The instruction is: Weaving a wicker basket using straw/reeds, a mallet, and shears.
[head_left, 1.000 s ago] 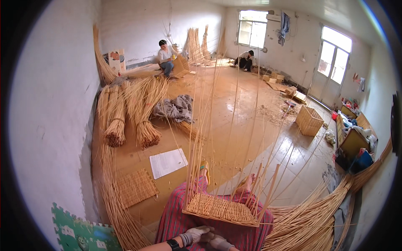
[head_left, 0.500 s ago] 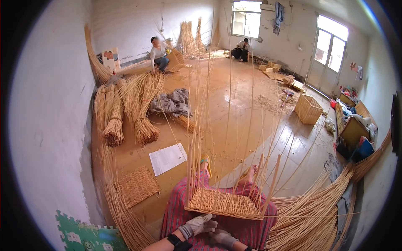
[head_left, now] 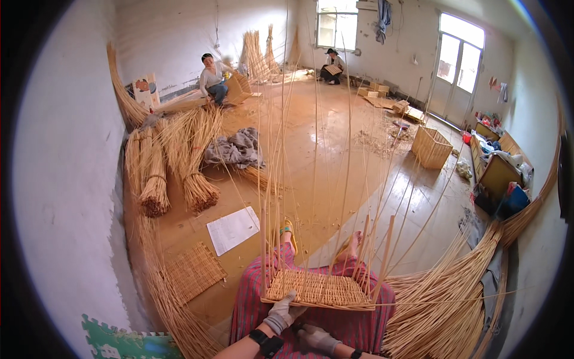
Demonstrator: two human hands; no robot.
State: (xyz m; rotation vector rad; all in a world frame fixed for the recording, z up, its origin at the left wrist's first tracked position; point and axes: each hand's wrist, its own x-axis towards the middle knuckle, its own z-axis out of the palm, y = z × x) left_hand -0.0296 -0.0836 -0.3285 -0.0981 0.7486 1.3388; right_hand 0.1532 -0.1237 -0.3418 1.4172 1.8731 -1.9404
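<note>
A rectangular woven wicker basket base (head_left: 320, 289) rests across my lap on a striped red-and-purple cloth (head_left: 248, 299). Long thin stakes rise from its edges, with thicker sticks standing at its corners. My left hand (head_left: 284, 311), in a pale glove, is closed on the near edge left of centre; its thumb lies on top and the fingers go underneath. Below that edge, apart from the weave, is my gloved right hand (head_left: 318, 339) with its fingers curled. What it holds, if anything, is hidden. One loose strand extends from the base's right corner.
Loose wicker rods (head_left: 442, 287) lie to my right. At left are a flat woven panel (head_left: 194, 272), a white paper sheet (head_left: 233, 230) and tied bundles (head_left: 156, 185). A finished-looking basket (head_left: 431, 147) stands farther right. Two people sit at the back, one holding a woven panel.
My left hand has moved up and taken hold of the base's near edge. My right hand stays low. The view has shifted slightly, and the far person now has a panel raised.
</note>
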